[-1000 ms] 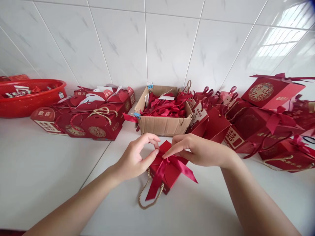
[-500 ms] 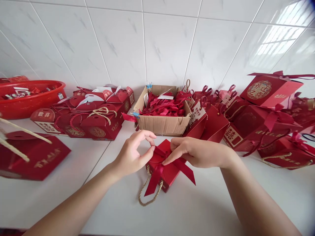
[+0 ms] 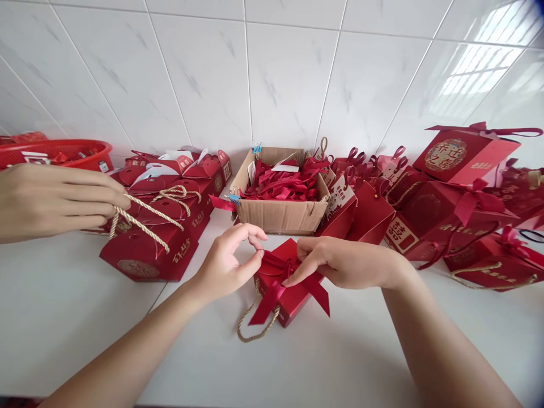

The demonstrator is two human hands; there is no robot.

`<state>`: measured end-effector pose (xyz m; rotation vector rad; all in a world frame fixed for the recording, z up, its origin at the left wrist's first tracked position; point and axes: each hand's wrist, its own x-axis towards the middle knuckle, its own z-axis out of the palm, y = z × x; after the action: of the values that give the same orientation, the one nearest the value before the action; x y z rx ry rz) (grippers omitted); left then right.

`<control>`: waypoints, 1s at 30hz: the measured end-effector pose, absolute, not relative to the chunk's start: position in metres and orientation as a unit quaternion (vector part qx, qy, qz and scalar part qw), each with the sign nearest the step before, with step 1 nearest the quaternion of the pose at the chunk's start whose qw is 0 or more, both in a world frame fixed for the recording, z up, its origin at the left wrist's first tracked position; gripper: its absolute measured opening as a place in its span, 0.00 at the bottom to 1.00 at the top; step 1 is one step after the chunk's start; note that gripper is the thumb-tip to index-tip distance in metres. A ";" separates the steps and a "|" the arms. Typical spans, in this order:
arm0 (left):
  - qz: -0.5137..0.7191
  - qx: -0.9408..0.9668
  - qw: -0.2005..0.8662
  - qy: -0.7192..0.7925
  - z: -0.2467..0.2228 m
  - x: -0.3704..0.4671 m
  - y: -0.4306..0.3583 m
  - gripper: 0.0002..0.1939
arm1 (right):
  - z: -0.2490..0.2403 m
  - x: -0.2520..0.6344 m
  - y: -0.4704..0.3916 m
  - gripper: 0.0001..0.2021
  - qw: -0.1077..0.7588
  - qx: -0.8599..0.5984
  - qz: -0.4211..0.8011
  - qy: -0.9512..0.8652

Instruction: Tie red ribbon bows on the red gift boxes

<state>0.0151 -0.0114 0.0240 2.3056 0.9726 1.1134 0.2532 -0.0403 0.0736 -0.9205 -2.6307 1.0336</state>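
A small red gift box (image 3: 293,309) with a twisted gold cord handle (image 3: 255,338) lies on the white table in front of me. Across its top is a dark red ribbon bow (image 3: 267,303), its two tails hanging toward me and to the right. My left hand (image 3: 233,258) pinches one loop of the ribbon between thumb and fingertips at the box's left side. My right hand (image 3: 335,263) bends over the bow from the right, its thumb and fingers closed on the ribbon by the knot; the exact grip is partly hidden.
Behind the gift box stands a cardboard carton (image 3: 280,217) full of red ribbons. Finished-looking red boxes (image 3: 450,209) are piled on the right, others (image 3: 204,175) on the left. Another person's hand (image 3: 63,198) holds a red box (image 3: 153,255) by its cord. A red plastic basket (image 3: 100,148) sits far left.
Another person's hand has come in from the left, and the corded red box there has moved right, toward the row of boxes. My hands stay on the ribbon with barely any shift.
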 end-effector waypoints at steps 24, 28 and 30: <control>0.383 0.838 0.192 0.339 0.018 0.025 -0.018 0.06 | 0.074 0.249 -0.047 0.26 0.098 -0.357 0.258 -0.893; 0.398 0.828 0.213 0.333 0.019 0.028 -0.020 0.06 | 0.078 0.248 -0.048 0.23 0.125 -0.353 0.274 -0.886; 0.401 0.827 0.218 0.329 0.020 0.028 -0.021 0.06 | 0.080 0.250 -0.049 0.19 0.144 -0.359 0.273 -0.881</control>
<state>0.0277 -0.0214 0.0198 2.2883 0.9118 1.1096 0.2496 -0.0488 0.0798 -1.0352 -2.5385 0.7859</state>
